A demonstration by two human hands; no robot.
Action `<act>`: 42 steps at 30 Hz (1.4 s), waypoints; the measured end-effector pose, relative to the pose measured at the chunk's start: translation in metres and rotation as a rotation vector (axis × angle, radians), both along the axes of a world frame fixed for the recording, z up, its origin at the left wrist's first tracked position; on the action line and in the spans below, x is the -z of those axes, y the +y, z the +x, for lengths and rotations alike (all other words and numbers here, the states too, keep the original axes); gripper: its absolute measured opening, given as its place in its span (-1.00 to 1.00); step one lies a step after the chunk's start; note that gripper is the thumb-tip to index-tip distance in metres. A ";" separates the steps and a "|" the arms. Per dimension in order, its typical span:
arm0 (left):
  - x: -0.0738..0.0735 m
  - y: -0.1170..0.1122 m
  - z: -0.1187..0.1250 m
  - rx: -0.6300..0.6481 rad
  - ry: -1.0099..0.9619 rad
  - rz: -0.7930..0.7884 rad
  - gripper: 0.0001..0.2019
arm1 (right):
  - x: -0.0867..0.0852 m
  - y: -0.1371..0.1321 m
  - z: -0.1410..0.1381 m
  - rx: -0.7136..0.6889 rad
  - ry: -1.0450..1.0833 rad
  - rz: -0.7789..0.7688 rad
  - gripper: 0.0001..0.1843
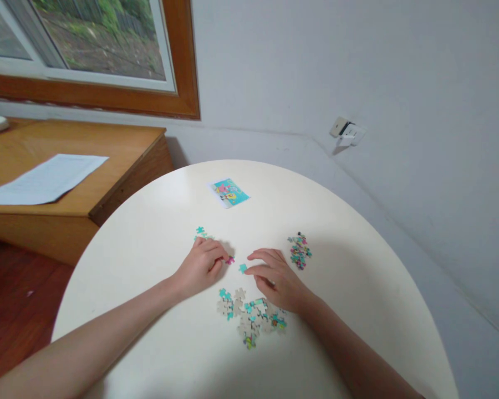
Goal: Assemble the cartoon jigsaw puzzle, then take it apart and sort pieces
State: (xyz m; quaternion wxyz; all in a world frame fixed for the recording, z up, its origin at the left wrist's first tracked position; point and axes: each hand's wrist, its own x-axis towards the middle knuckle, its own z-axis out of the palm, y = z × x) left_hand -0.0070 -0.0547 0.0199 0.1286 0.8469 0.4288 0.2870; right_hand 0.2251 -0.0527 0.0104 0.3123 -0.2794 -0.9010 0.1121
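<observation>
A pink puzzle piece [230, 260] sits at the index fingertip of my left hand [205, 259], whose fingers are curled together around its near side. Just to the right, a turquoise puzzle piece [243, 268] lies on the white table. My right hand [276, 277] has its fingers apart, one fingertip touching or nearly touching that turquoise piece. Below both hands spreads a loose heap of puzzle pieces [245, 324], some showing grey backs and others coloured faces. Several turquoise pieces [200, 229] lie behind my left hand, which partly covers them.
A second pile of mixed-colour puzzle pieces [300, 252] lies right of my right hand. Toward the far edge of the round white table [349, 332] is a small cartoon picture card [228, 193]. A wooden desk [125, 144] with a paper sheet [45, 178] stands at left, beneath a window.
</observation>
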 end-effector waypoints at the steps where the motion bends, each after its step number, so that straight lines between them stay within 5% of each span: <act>1: -0.001 0.000 0.000 0.019 0.003 -0.012 -0.75 | 0.000 0.000 0.000 0.001 0.001 -0.003 -0.68; 13: -0.028 -0.006 0.000 0.417 0.056 -0.262 -0.92 | 0.001 0.002 0.000 0.024 0.044 0.007 -0.68; 18: -0.033 -0.005 -0.005 0.484 0.119 -0.367 -0.94 | 0.001 0.002 0.001 0.022 0.036 -0.018 -0.67; 27: -0.027 -0.003 -0.006 0.428 0.130 -0.313 -0.91 | 0.001 0.002 0.001 0.010 0.034 -0.014 -0.67; 42: -0.015 0.006 -0.005 0.087 0.020 -0.078 -0.75 | 0.006 0.005 0.004 0.071 0.009 -0.016 -0.67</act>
